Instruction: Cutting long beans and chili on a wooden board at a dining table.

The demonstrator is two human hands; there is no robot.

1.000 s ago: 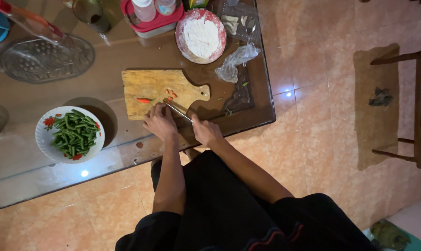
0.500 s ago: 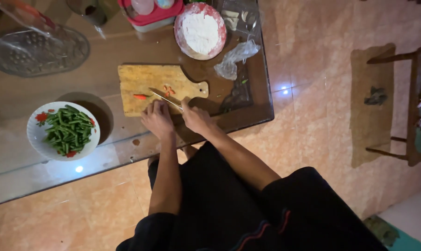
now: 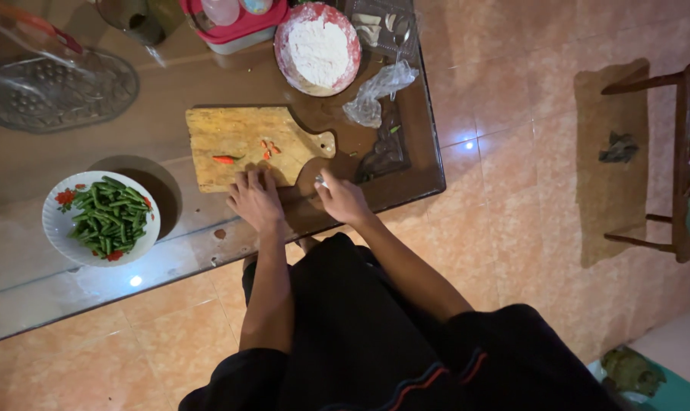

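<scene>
Clearly the work sits near the right front corner of the glass-topped brown surface (image 3: 71, 259), on a pale wooden cutting board with a notched handle (image 3: 238, 133). The left hand (image 3: 255, 202) lies flat with fingers spread on the board's near edge, holding nothing, only pressing down on the wood. The right hand (image 3: 343, 199) is curled just off the board's near right corner, below the handle; something small and pale shows at its fingertips, probably the butt of a knife, but the blade is not visible and I cannot tell for certain what it grips.

On the board, a whole small red chilli with a green stem (image 3: 224, 159) lies toward the middle, and a few red chilli slices (image 3: 269, 148) lie just to its right. The chilli looks light, smooth-skinned and a little slippery, soft enough to crush; it is best pinned at the stem end with fingertips tucked back. The board looks stiff and fairly heavy, easiest taken by its handle.

Toward the left front edge stands a white floral plate of cut green beans (image 3: 101, 218). Along the far edge sit a red-rimmed bowl of white flour (image 3: 317, 49), a crumpled clear plastic bag (image 3: 377, 93) and a clear patterned glass dish (image 3: 52, 91).
</scene>
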